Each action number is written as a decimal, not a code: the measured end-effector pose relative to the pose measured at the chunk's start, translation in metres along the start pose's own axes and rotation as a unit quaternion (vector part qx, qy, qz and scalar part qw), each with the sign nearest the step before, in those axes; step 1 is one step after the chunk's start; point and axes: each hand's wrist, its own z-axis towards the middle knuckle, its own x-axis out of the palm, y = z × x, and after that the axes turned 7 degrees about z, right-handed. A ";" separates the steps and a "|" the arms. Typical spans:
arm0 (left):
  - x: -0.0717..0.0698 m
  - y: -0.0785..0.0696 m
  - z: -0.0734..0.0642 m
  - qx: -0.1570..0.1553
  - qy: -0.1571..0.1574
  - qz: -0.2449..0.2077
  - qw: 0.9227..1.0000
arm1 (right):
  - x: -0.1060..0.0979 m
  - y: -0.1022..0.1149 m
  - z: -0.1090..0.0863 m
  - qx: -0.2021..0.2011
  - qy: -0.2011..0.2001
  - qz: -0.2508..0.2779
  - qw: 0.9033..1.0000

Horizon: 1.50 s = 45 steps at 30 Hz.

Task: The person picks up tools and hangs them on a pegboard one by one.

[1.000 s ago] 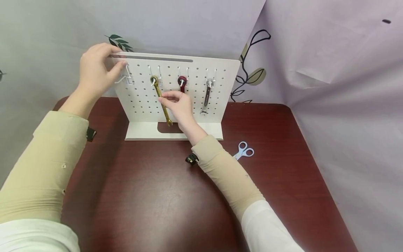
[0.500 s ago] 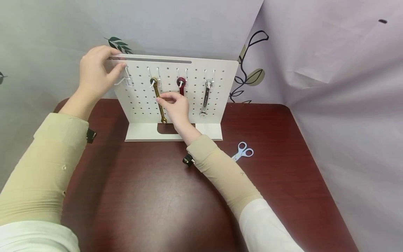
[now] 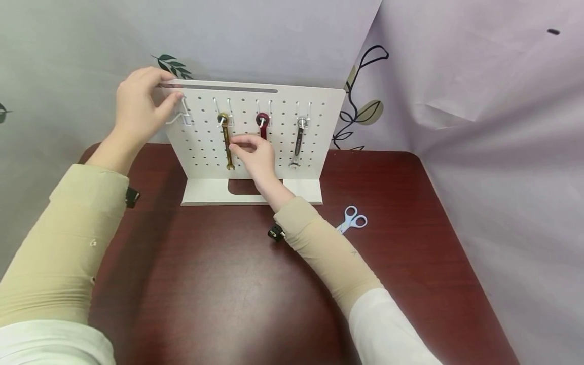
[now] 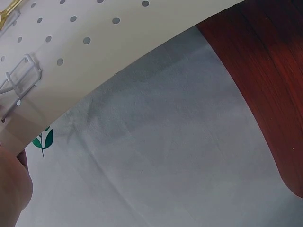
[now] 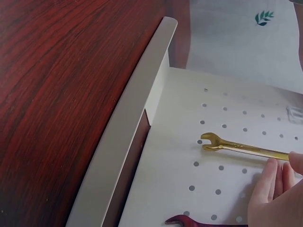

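My left hand (image 3: pixel 141 101) grips the white pegboard (image 3: pixel 201 152) at its top left corner, fingers over the top edge and thumb on the front. A gold wrench (image 3: pixel 227 144) hangs nearly straight down by its ring end from a white hook. The fingertips of my right hand (image 3: pixel 257 157) are right beside the wrench's shaft, with the thumb and fingers loosely bent. In the right wrist view, the gold wrench (image 5: pixel 246 149) points its open end away from the hand. A red wrench (image 3: pixel 263 124) hangs behind my right hand, its lower part hidden.
A dark wrench (image 3: pixel 298 142) with silver ends hangs on the right hook. At the left, a white hook (image 3: pixel 184 114) carries nothing. Light blue scissors (image 3: pixel 351 218) lie on the dark red table (image 3: pixel 219 274), partly behind my right forearm.
The gold wrench has swung from a tilt to hang nearly straight, its lower end moving left and up. My right fingers have come off its shaft. My left hand keeps its hold.
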 end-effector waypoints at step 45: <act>0.004 0.000 0.003 0.004 0.003 -0.007 1.000 | -0.157 0.006 -0.033 0.050 0.088 -0.042 0.994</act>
